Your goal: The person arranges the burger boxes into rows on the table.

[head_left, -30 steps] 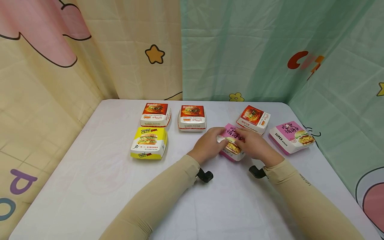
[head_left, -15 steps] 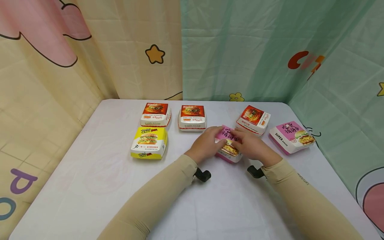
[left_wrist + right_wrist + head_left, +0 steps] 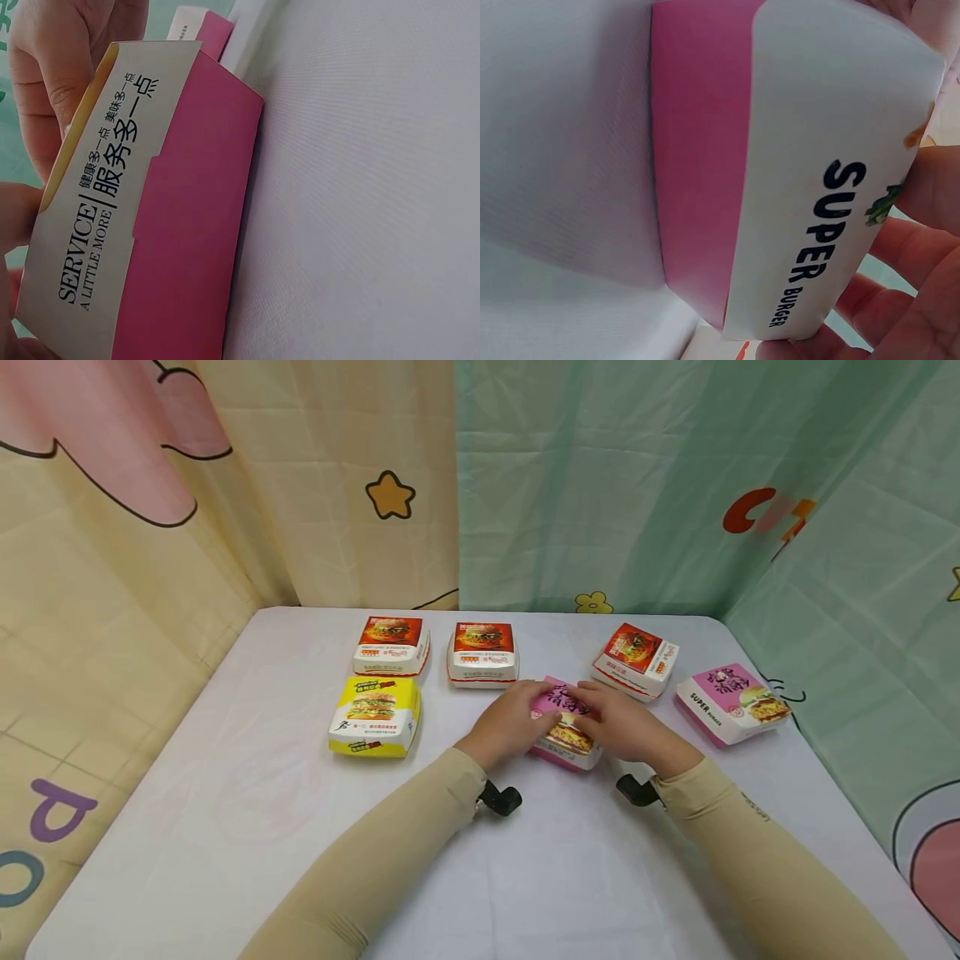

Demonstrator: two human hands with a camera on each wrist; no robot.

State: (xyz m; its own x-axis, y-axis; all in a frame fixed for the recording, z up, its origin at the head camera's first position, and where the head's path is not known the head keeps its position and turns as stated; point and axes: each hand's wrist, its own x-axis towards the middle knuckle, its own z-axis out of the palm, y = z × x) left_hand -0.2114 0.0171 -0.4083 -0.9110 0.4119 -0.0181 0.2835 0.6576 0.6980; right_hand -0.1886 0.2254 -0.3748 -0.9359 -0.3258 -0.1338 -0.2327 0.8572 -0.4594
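Observation:
A pink and white burger box (image 3: 567,735) sits on the table in front of the person, turned slightly. From its left side my left hand (image 3: 510,722) grips it, thumb on the lid and fingers toward the far edge. My right hand (image 3: 626,725) holds the opposite side the same way. The left wrist view shows the box's side (image 3: 127,172) printed "SERVICE", its pink base at the tabletop. In the right wrist view, fingers (image 3: 922,247) bend round the lid beside the "SUPER BURGER" print. The hands cover the box's far corners.
A second pink burger box (image 3: 733,703) lies to the right. Red-topped boxes stand behind: one (image 3: 636,660) beyond the right hand, another (image 3: 483,656) at the middle, a third (image 3: 392,646) at left. A yellow box (image 3: 375,717) is in front of that one. Curtains (image 3: 585,485) enclose the table.
Both hands have slid the pink box a little left and toward the person, keeping hold of it. The other boxes have stayed put; the head view has shifted slightly.

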